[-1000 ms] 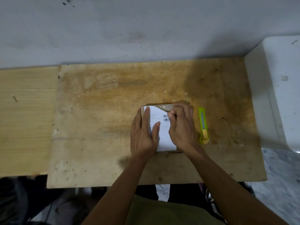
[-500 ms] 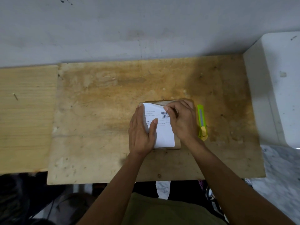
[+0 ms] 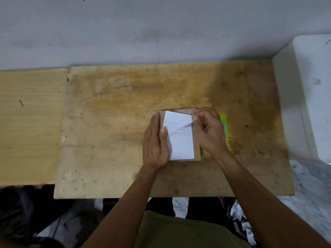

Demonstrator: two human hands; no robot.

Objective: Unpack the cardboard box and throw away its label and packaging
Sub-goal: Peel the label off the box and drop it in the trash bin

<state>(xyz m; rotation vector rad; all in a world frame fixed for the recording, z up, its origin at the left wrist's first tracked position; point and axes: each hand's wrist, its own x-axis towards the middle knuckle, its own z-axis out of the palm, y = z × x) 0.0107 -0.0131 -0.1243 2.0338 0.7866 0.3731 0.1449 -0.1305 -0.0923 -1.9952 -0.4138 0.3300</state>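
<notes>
Plywood bench (image 3: 111, 133): left hand (image 3: 155, 142) flat on cardboard box (image 3: 196, 154); right hand (image 3: 208, 130) pinching label (image 3: 180, 145) corner; print illegible.

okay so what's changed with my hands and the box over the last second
The right hand has started peeling a clear film off the label from its far right corner. The left hand still presses the box flat; the cutter hasn't moved.
</notes>
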